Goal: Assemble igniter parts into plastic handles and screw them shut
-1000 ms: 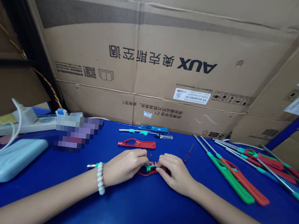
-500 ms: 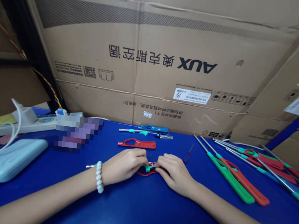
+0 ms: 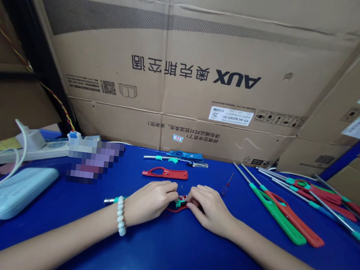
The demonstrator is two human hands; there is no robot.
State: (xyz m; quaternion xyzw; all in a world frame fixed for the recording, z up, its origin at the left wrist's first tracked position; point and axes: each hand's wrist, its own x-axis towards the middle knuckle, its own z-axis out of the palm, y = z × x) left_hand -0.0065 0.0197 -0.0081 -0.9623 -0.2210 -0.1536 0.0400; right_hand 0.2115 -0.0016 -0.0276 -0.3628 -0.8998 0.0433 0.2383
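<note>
My left hand point(image 3: 152, 201), with a beaded bracelet at the wrist, closes its fingers on the left part of an opened long-nosed lighter point(image 3: 177, 210). Between the hands its red shell, a green trigger point(image 3: 178, 203) and thin white wires show. The lighter's metal tube end point(image 3: 109, 201) sticks out left of my left wrist. My right hand point(image 3: 211, 206) is closed too, thumb and fingers pinching the lighter's inner parts at its right side. What lies right under the fingertips is hidden. Just beyond rests a loose red half shell point(image 3: 178, 174).
Farther back lie a blue lighter shell point(image 3: 185, 156), a metal tube point(image 3: 151, 157) and a small clear part point(image 3: 200, 165). A screwdriver point(image 3: 225, 188) lies right of centre. Several lighters point(image 3: 278, 215) are at the right. A power bank point(image 3: 12, 193) and power strip point(image 3: 50, 145) sit left.
My left hand and wrist have shifted very slightly, baring a little more of the metal tube end. The right hand stays at nearly the same spot on the lighter.
</note>
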